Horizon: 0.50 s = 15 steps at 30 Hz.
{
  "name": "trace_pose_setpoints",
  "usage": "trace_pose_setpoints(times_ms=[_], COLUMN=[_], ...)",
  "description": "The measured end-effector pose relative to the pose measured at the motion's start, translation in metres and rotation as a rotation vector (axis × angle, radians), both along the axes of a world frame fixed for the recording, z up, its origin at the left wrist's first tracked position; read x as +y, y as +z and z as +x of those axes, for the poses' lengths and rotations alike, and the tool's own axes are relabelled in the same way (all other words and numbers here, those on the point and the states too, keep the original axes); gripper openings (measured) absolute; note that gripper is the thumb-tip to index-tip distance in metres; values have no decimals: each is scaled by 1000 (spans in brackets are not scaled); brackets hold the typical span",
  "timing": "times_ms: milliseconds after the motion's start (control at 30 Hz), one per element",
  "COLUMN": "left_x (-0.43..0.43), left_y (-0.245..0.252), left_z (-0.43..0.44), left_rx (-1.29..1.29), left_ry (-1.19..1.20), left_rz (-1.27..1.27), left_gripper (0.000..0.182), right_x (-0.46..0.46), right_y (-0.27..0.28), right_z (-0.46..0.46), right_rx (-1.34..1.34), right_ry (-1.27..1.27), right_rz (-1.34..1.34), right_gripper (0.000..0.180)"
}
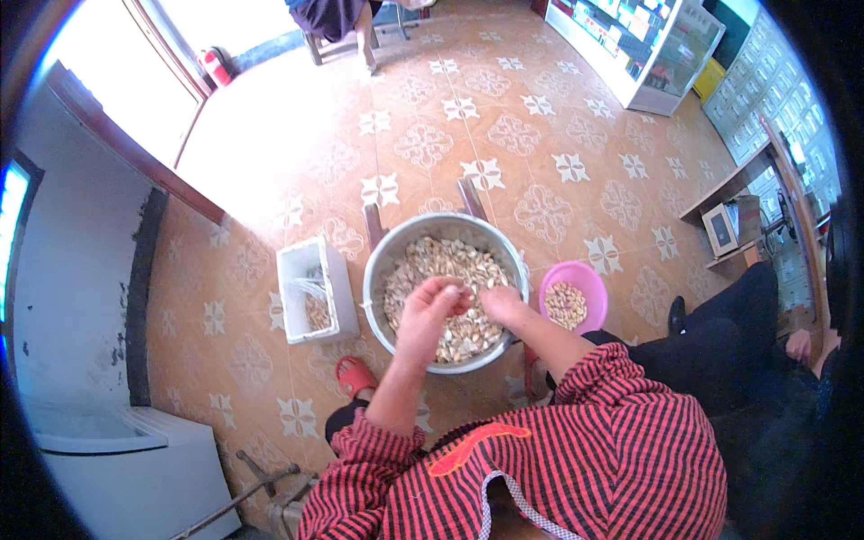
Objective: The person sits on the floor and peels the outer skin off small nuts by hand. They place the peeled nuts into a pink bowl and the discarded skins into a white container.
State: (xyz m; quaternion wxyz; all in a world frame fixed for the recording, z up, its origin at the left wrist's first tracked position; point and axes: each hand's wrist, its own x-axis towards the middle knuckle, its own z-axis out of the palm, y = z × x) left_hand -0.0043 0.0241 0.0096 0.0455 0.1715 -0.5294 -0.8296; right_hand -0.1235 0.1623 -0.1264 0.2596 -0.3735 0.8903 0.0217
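Observation:
A wide metal basin (376, 283) stands before me, filled with small beige pieces (466, 256) that look like cloves or nuts, with papery bits among them. Above its middle is my left hand (428, 307), thumb against curled fingers; whether something small is pinched there cannot be made out. My right hand (501, 305) reaches down over the basin's right side, close to the pieces, its fingertips mostly hidden. To the right, a pink plastic bowl (594, 290) holds smoother pale pieces (565, 305). At the left, a white foam box (341, 297) contains brownish scraps and some clear plastic.
Wooden legs (470, 196) stick out beyond the basin. A person in dark trousers (722, 317) sits close on my right, near a wooden desk (783, 175). Another person (337, 20) sits far ahead. A white appliance (135, 472) is lower left; a glass display cabinet (634, 54) stands far right.

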Motion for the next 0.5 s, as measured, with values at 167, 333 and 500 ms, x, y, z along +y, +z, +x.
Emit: trace_pose_setpoints(times_ms=[167,333,500], left_x=[0,-2,-3], left_y=[-14,-35,-39], left_z=[-5,-11,-15], left_rx=[-76,-14,-3], left_ry=[-63,-52,-36], left_rz=[-230,-410,-435], left_gripper=[23,24,21], right_x=[-4,-4,-1], right_y=[7,2,-17], right_z=[10,21,22], right_rx=[-70,-184,-204], right_ry=[16,23,17], right_rz=[97,-39,-166], right_gripper=[29,29,35])
